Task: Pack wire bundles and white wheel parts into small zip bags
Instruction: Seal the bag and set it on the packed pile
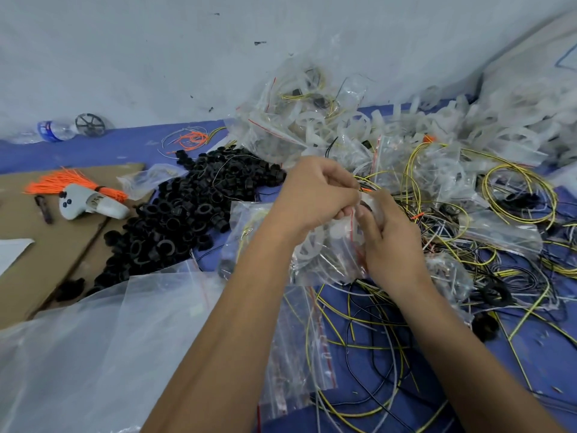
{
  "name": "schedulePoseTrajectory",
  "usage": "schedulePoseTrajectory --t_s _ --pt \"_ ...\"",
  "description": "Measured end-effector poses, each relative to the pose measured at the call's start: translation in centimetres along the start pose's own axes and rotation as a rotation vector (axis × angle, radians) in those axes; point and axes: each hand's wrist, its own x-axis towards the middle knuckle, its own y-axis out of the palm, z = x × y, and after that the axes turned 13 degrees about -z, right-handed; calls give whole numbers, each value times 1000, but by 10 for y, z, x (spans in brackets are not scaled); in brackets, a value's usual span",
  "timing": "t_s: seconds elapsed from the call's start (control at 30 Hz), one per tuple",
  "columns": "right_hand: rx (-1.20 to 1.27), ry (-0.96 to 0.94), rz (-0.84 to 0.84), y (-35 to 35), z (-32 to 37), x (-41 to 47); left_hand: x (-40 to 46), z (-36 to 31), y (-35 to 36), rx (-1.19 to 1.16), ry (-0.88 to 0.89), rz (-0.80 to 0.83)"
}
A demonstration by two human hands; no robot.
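Note:
Both my hands hold one small clear zip bag [327, 257] with a red strip, above the blue table. My left hand [315, 195] pinches the bag's top edge. My right hand [387, 235] grips the same edge from the right, fingers curled. Inside the bag shows a white wheel part [307, 248] and some dark wire. Loose yellow, black and white wires [374, 323] lie tangled below and to the right. A heap of white wheel parts [487, 132] lies at the back right, and filled zip bags [299, 120] are piled behind my hands.
A pile of black ring parts [187, 207] lies left of my hands. Cardboard [46, 260] carries an orange wire bundle [71, 184] and a white controller [90, 206]. A large clear plastic sheet [93, 339] covers the near left. A water bottle [53, 130] lies by the wall.

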Motion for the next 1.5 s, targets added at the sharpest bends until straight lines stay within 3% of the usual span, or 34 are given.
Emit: schedulePoseTrajectory --t_s 0.17,0.23,0.37,0.47,0.6,0.67,0.77,0.9,1.03,1.1,1.23,1.3,1.37,1.43,1.5 --pt "-27 -86 27 -1 -1 2 4 -2 -7 -90 -11 -58" --pt "52 -97 123 1 0 1 6 -1 -7 -182 -30 -138" --pt "208 58 359 3 2 0 7 3 -7 -196 6 -200" --pt "216 -1 390 1 6 1 5 0 -1 -179 48 -185" --pt "-86 -120 307 1 6 -1 -6 -2 22 -105 93 -46" --pt "-294 -124 311 1 0 -1 -12 0 35 -58 123 -38" --pt "-392 -136 300 2 -4 -1 -12 2 38 -42 146 -43" --pt "-106 -294 259 0 7 2 -4 3 20 -105 136 -57" --pt "185 -102 456 -2 4 1 1 5 13 -238 104 -153" --pt "229 -20 463 0 6 -1 3 5 10 -267 91 -183" --pt "194 10 -62 -3 9 1 8 0 -9 -444 72 -331" --pt "202 50 -156 -3 9 2 10 -6 -19 -608 75 -398" --pt "370 202 -81 2 13 0 12 -15 -27 -780 80 -418" --pt "552 343 112 8 14 -2 10 -22 -32 -891 91 -401" --pt "592 265 331 16 12 -7 6 -28 -31 -968 104 -365"
